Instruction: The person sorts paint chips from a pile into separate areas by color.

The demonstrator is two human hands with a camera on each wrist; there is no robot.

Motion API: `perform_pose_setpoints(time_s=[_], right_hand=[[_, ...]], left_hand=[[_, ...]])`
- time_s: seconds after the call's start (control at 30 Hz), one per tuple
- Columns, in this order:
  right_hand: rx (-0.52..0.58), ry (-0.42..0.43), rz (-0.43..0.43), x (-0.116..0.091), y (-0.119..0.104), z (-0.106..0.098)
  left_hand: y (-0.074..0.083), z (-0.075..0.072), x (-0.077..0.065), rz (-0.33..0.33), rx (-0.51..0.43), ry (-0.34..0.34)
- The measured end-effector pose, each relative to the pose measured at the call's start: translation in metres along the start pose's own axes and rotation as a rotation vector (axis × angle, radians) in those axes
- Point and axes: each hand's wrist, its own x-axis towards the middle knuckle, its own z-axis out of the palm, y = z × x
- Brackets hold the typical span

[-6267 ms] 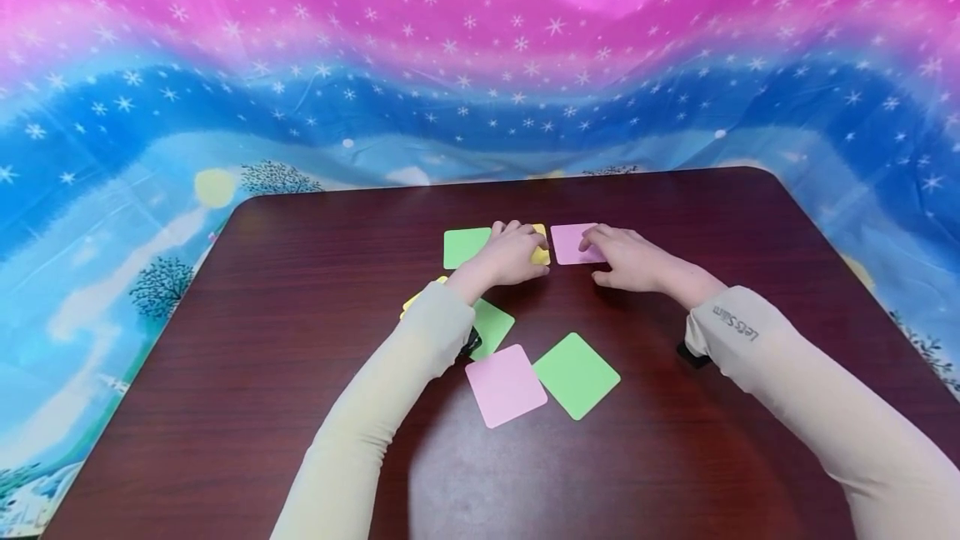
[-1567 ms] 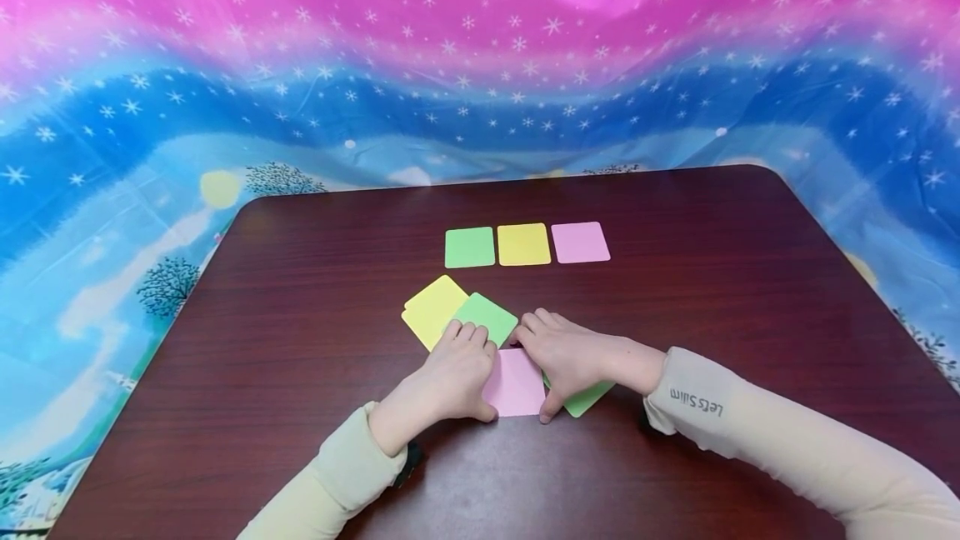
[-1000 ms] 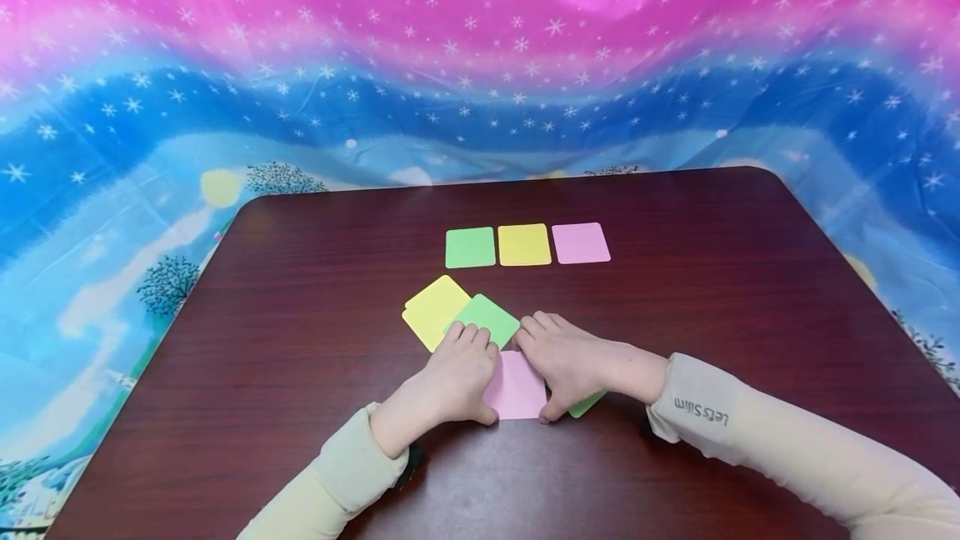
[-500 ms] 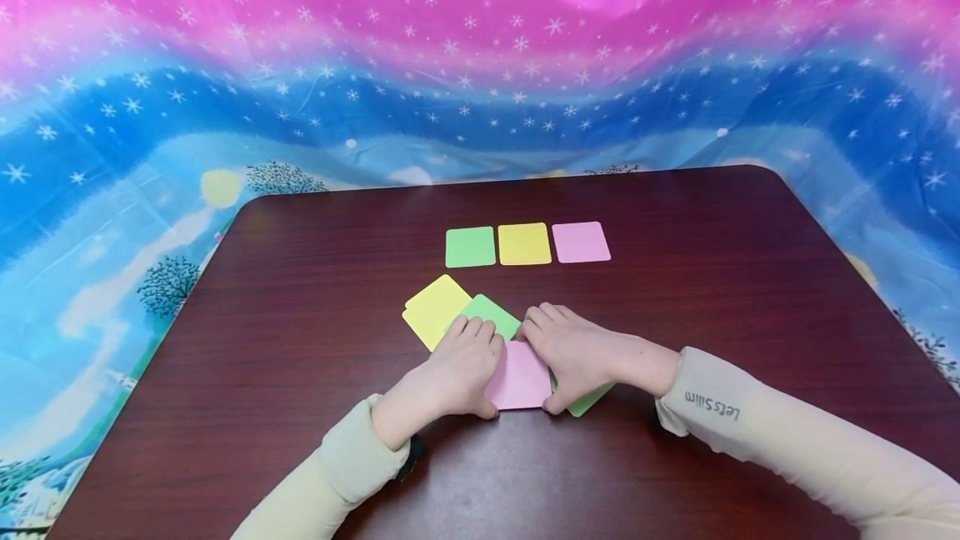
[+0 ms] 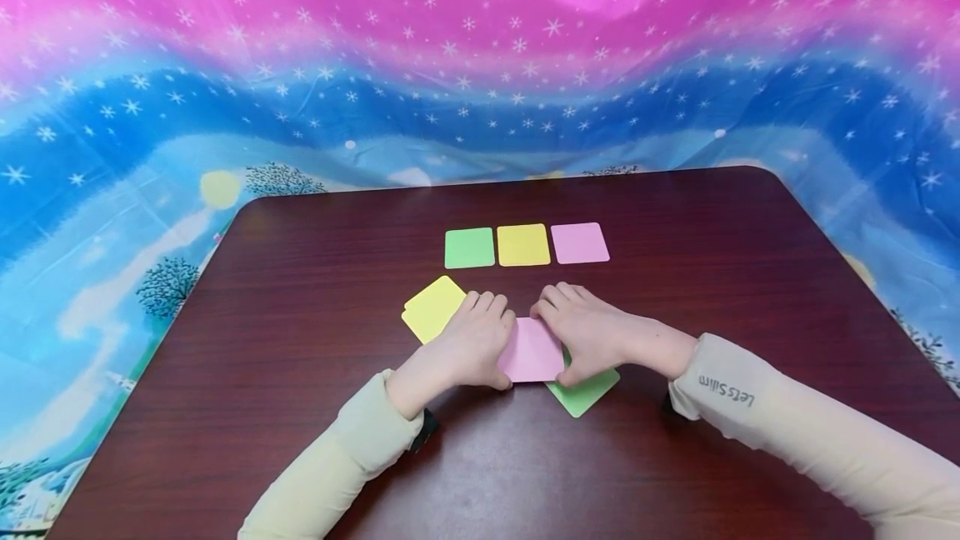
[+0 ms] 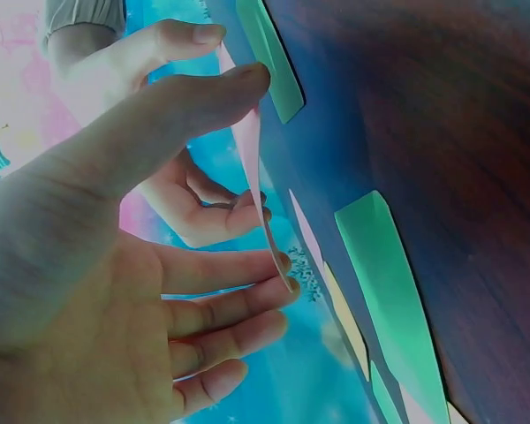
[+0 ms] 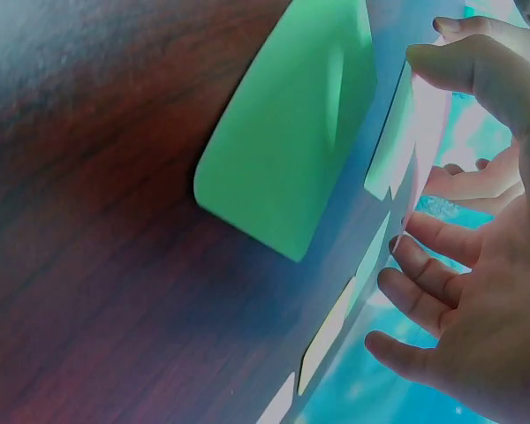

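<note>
head view: a pink card (image 5: 531,350) is held above the table (image 5: 300,340), pinched near its two sides by the left hand (image 5: 476,344) and the right hand (image 5: 588,336). below it, a green card (image 5: 585,397) is partly hidden. yellow cards (image 5: 433,308) are seen beside the left hand. farther back, a green square (image 5: 469,248), a yellow square (image 5: 523,245) and a pink square (image 5: 581,243) are lined up.

The head view is bright, with pale glare at six o'clock on the wood-grain tabletop (image 5: 495,477); both wrist views look dimmer, softer.
</note>
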Motion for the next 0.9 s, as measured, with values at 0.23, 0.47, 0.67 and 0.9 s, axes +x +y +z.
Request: perform_pose_setpoints(time_s=[0.23,0.47,0.67,0.9], right_hand=[[0.019,0.012,0.04,-0.001,0.011,-0.004],[0.003,0.028,0.07,-0.003,0.02,-0.007],[-0.026,0.061,0.08,-0.004,0.03,-0.006],[-0.027,0.077,0.089,-0.003,0.04,-0.007]], left_hand=[[-0.003,-0.001,0.012,-0.03,0.013,-0.025],[-0.006,-0.002,0.023,-0.051,-0.003,-0.044],[-0.008,0.0,0.033,-0.061,-0.015,-0.046],[-0.01,0.002,0.044,-0.072,-0.024,-0.039]])
